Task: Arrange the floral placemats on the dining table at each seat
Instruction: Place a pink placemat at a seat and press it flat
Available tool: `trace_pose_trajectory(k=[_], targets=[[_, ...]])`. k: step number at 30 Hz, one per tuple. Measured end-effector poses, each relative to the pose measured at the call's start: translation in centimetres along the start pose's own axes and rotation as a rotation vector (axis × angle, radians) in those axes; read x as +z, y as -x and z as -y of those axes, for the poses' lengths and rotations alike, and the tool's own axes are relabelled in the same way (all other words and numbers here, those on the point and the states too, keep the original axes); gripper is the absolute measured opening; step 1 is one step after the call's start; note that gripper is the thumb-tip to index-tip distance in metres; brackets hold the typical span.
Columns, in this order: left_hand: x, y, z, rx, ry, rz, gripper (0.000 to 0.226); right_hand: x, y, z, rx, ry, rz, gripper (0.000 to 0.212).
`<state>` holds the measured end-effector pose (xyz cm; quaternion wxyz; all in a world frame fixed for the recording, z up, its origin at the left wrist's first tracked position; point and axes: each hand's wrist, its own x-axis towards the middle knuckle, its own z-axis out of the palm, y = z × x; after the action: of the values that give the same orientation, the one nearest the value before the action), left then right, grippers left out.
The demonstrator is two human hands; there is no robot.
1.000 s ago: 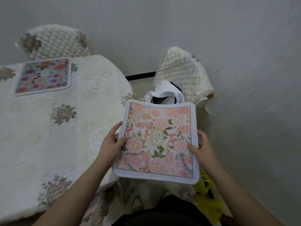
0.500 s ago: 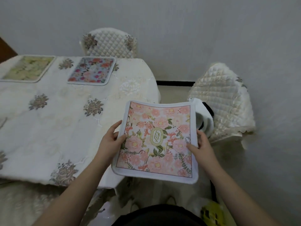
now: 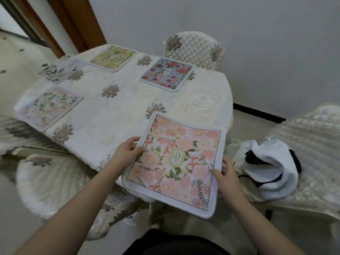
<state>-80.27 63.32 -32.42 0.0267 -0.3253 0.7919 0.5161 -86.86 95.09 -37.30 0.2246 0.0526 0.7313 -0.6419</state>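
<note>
Nearest: the left hand (image 3: 127, 150) and right hand (image 3: 224, 172) pinch opposite side edges of the pink floral placemat (image 3: 176, 162), thumbs on top, the other fingers hidden beneath. The mat is held over the near corner of the dining table (image 3: 114, 115), its near part overhanging the edge. Right of it, a white-and-black cloth (image 3: 272, 166) lies on a quilted chair (image 3: 311, 144). Farther off, four placemats lie flat: a blurred pale one (image 3: 49, 107), a red-flowered one (image 3: 167, 74), a green one (image 3: 113, 57) and a faint grey one (image 3: 61, 69).
</note>
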Motion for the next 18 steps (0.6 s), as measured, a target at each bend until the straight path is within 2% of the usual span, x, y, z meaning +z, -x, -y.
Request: trace_pose_trajectory(k=[7,18], targets=[[-5.9,-2.5,3.3,0.002,0.016,-0.061,0.024,7.1,-1.9,0.6,0.074,0.027,0.089,0.034],[-16.7,-11.6,8.6,0.046,-0.178,-0.098,0.026,20.0,-5.1,2.0,0.147,0.089,0.210,0.025]])
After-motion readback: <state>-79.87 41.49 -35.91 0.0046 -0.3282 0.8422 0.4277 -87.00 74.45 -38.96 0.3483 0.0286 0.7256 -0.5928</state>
